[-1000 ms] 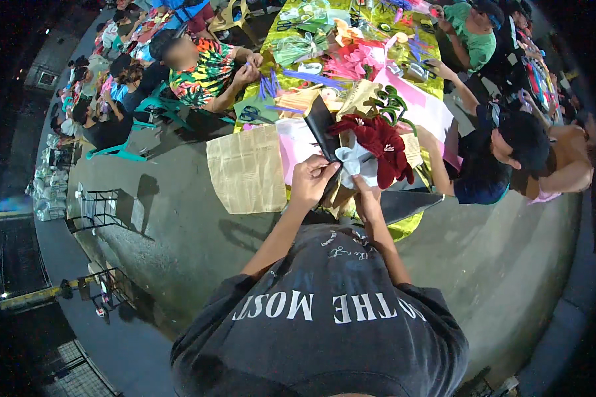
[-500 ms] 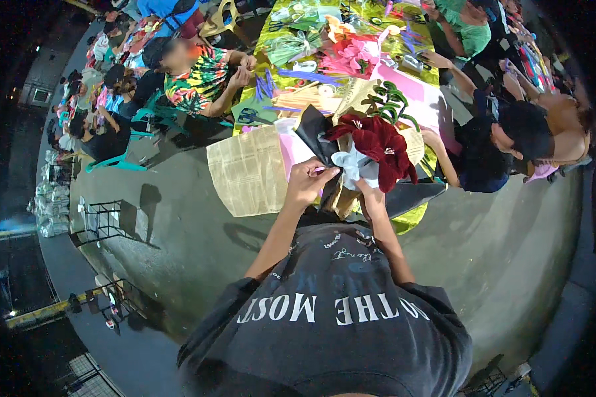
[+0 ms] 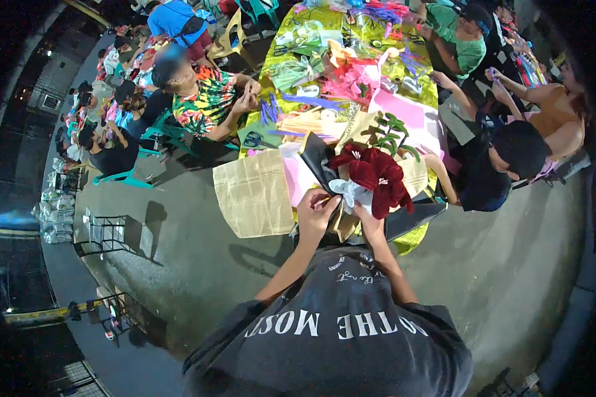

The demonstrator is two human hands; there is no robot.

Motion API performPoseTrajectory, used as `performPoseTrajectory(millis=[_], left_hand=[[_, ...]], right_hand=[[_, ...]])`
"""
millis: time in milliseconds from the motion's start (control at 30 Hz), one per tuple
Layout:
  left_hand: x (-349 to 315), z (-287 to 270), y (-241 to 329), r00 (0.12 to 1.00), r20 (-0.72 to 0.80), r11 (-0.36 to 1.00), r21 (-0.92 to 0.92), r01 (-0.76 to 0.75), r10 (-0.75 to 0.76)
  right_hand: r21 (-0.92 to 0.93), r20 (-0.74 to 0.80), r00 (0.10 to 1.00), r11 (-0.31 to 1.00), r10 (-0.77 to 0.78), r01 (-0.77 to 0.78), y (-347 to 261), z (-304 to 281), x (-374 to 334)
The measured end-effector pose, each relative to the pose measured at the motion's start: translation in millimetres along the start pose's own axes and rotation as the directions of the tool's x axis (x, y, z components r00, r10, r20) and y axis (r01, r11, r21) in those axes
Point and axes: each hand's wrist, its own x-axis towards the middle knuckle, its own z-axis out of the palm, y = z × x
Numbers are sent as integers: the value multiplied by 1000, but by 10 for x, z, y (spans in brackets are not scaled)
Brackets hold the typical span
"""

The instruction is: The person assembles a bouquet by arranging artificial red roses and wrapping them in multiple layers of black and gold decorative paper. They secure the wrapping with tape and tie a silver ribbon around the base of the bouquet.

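A bouquet of dark red fuzzy flowers (image 3: 379, 178) leans over the near end of the table, with a white flower (image 3: 348, 190) beside them and green leafy stems (image 3: 392, 132) beyond. Black wrapping paper (image 3: 319, 159) and brown printed paper surround it. My left hand (image 3: 316, 213) is closed in a pinch on the wrapping paper at the bouquet's left side; the exact layer between the fingertips is hard to make out. Under the white flower, my right hand (image 3: 371, 223) grips the bouquet's lower part, its fingers mostly hidden behind the blooms.
A sheet of brown printed paper (image 3: 253, 198) overhangs the table's left side. Scissors (image 3: 255, 140), pink flowers (image 3: 351, 79) and purple strips lie on the yellow tablecloth (image 3: 275, 63). A person in a patterned shirt (image 3: 205, 102) sits left; a person in a black cap (image 3: 520, 147) sits right.
The whole view has shifted, so the table and bouquet appear slightly lower. My left hand's fingers have drawn up beside the wrapping; my right hand keeps its grip.
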Motion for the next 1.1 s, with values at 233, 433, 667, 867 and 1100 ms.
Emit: performPoseTrajectory(millis=[233,433,667,867,1100], left_hand=[[-46,27,4,996,87,997,67,28,-34],[-92,60,-206,983,177,999,32,-43,37],[-42,94,-175,965,257,997,37,-69,57],[-7,132,-176,963,246,988,86,-131,107],[34,154,-53,946,322,990,142,-1,-45]], right_hand=[[126,-3,998,990,61,-60,4,-4,-3],[135,18,997,988,70,-72,5,-35,18],[140,5,999,989,49,-49,105,-66,62],[191,-54,998,981,40,-29,210,-68,86],[304,-5,991,944,133,-126,522,-276,62]])
